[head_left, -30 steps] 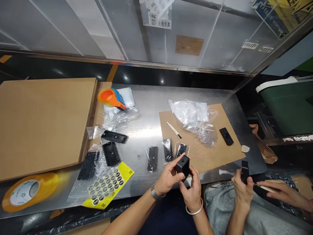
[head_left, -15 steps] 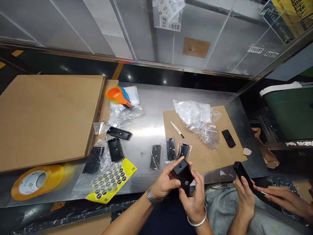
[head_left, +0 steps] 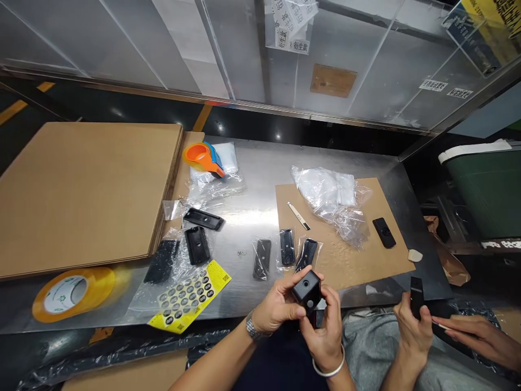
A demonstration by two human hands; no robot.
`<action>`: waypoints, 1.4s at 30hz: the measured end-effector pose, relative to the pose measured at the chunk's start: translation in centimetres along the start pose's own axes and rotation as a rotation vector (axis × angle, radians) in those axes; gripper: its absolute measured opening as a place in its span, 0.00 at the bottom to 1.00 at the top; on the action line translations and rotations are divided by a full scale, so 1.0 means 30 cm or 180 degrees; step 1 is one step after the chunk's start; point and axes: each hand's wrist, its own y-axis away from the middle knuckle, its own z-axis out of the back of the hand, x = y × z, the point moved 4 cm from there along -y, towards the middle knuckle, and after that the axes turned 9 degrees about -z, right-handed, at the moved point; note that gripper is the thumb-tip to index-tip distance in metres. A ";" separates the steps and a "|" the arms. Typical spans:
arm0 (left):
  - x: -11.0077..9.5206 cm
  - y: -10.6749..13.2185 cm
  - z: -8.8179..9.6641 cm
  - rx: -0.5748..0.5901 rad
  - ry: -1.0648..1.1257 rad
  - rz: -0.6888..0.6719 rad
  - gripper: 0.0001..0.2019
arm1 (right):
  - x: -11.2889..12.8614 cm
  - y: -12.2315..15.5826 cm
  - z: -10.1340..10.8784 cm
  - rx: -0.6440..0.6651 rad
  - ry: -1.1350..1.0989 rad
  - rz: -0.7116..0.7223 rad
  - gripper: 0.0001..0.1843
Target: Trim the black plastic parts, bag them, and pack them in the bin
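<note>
Between my two hands is a black box-shaped plastic part [head_left: 306,290] with a round hole in its end and a light round spot on one side. My left hand [head_left: 277,308], below a metal watch, grips it from the left. My right hand [head_left: 328,328], with a white wristband, has its fingers around the right side. Just beyond lie bagged black pieces: one dark cover [head_left: 262,259], a second [head_left: 287,247] and a third [head_left: 306,254] partly behind my hands. Tweezers [head_left: 298,215] rest on the cardboard sheet [head_left: 345,266].
At left, a cardboard stack [head_left: 93,190], tape roll [head_left: 69,293], yellow sticker sheet [head_left: 191,298] and black shells [head_left: 197,245]. Orange tape dispenser [head_left: 203,157] and plastic bags [head_left: 325,190] lie farther back. At right, a co-worker's hands [head_left: 415,331] hold a black part; a black piece [head_left: 384,232] lies nearby.
The black part in my hands has tilted, showing more of its holed end. The co-worker's black part has turned more upright. The whole view has shifted slightly.
</note>
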 end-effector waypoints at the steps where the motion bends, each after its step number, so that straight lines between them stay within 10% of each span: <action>1: -0.001 0.000 0.000 0.0015 -0.0045 -0.0013 0.29 | 0.000 0.000 -0.001 -0.0004 -0.0016 0.0000 0.26; 12: -0.016 0.004 0.004 -0.0314 -0.0565 0.0122 0.30 | -0.028 0.009 -0.027 0.0297 -0.0421 -0.0379 0.26; 21: -0.008 -0.023 0.020 -0.2105 0.0567 0.0442 0.27 | 0.033 0.006 -0.011 0.0753 -0.0900 -0.0480 0.32; 31: 0.012 -0.018 0.000 -0.2173 0.1119 0.1163 0.29 | 0.072 0.009 0.008 0.0611 -0.0697 -0.0345 0.20; 42: 0.000 -0.006 -0.003 -0.1853 0.1320 0.0880 0.27 | 0.096 0.032 0.007 0.0408 -0.0852 -0.0223 0.13</action>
